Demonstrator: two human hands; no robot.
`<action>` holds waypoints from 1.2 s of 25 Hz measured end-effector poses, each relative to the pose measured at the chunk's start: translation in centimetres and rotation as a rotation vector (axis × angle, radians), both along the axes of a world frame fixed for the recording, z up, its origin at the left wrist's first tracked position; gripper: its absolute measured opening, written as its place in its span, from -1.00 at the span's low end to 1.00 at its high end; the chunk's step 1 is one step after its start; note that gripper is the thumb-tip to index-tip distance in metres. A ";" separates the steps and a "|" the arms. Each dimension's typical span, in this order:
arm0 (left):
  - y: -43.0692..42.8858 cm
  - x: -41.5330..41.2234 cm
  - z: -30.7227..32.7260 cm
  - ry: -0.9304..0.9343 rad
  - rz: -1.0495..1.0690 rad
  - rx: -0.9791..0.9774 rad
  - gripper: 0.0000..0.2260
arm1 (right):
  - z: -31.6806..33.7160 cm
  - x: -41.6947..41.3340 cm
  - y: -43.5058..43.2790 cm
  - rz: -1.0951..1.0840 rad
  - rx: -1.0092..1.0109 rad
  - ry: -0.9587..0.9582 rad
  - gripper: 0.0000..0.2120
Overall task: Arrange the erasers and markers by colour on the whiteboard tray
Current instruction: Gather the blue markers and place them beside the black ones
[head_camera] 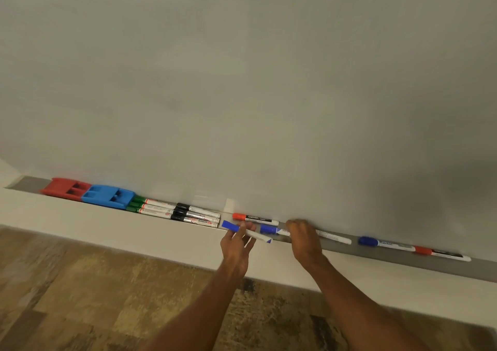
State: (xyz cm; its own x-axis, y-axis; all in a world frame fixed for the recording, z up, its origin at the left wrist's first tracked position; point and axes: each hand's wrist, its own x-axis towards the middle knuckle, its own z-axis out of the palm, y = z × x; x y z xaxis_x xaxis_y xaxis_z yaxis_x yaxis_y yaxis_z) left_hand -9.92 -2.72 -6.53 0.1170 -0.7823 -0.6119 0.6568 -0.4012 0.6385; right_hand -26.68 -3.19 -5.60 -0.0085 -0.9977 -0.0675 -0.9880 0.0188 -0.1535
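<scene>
The grey tray [349, 249] runs under the whiteboard. At its left lie a red eraser [64, 187] and a blue eraser [107, 196], then several green markers [150, 207] and black markers [197, 215]. My left hand [236, 245] grips a blue-capped marker [231, 226] just in front of the tray. My right hand [302, 239] is curled over a second blue marker [270, 229] lying in the tray. A red-capped marker [254, 218] lies behind my hands. Further right rest another blue marker [382, 242] and a red marker [441, 253].
The whiteboard [255, 81] fills the upper view. A pale wall ledge [134, 229] sits below the tray, with wood-patterned floor [94, 291] underneath.
</scene>
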 end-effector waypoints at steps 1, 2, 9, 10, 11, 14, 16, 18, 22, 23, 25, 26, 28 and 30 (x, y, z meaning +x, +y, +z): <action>0.1 -0.1 0.0 0.000 -0.007 -0.006 -0.74 | -0.1 0.0 0.1 -0.009 -0.012 -0.038 -0.81; 0.2 -0.2 0.1 -0.003 -0.013 -0.015 -0.75 | 0.0 0.0 0.1 -0.029 -0.020 -0.104 -0.81; 0.7 -1.4 0.4 -0.051 -0.093 -0.051 -0.77 | 0.9 1.4 0.0 -0.081 0.031 -0.560 -0.80; 0.7 -1.6 0.4 -0.045 -0.112 -0.060 -0.77 | 1.1 1.7 0.0 -0.055 0.036 -0.580 -0.81; 0.8 -1.8 0.5 -0.036 -0.133 -0.069 -0.78 | 1.2 1.7 0.1 -0.031 0.035 -0.594 -0.82; 0.8 -2.6 0.4 -0.036 -0.182 -0.089 -0.77 | 1.5 1.4 0.5 0.006 0.022 -0.636 -0.81; 1.0 -3.2 0.4 -0.043 -0.199 -0.094 -0.77 | 1.7 1.0 0.7 0.009 0.024 -0.650 -0.79; 1.1 -3.9 0.3 -0.036 -0.198 -0.096 -0.77 | 1.7 0.4 1.0 0.022 0.026 -0.644 -0.78; 1.2 -5.8 0.0 -0.012 -0.150 -0.057 -0.77 | 1.7 -2.0 1.9 -0.043 -0.005 -0.672 -0.76; 1.1 -6.3 -0.1 0.002 -0.137 -0.044 -0.77 | 1.5 -3.1 2.3 -0.104 -0.031 -0.664 -0.76; 1.0 -7.2 -0.2 0.024 -0.123 -0.017 -0.75 | 1.1 -5.7 3.3 -0.225 -0.094 -0.612 -0.77; 1.0 -7.7 -0.3 0.035 -0.118 -0.002 -0.75 | 1.0 -7.4 3.9 -0.261 -0.129 -0.553 -0.78; 1.0 -8.5 -0.3 0.051 -0.110 0.019 -0.78 | 0.8 -11.0 5.2 -0.279 -0.161 -0.381 -0.83; 0.9 -9.3 0.0 0.063 -0.109 0.028 -0.87 | 1.1 -14.1 6.3 -0.311 -0.157 -0.233 -0.89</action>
State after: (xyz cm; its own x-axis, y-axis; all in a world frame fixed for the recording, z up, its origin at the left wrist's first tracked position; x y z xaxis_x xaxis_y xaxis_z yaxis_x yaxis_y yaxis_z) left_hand -19.21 -1.81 -6.51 -0.0073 -0.7708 -0.6371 0.6463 -0.4898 0.5851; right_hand -40.81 3.10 -4.54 -0.3131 -0.9484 0.0494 -0.8774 0.2689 -0.3972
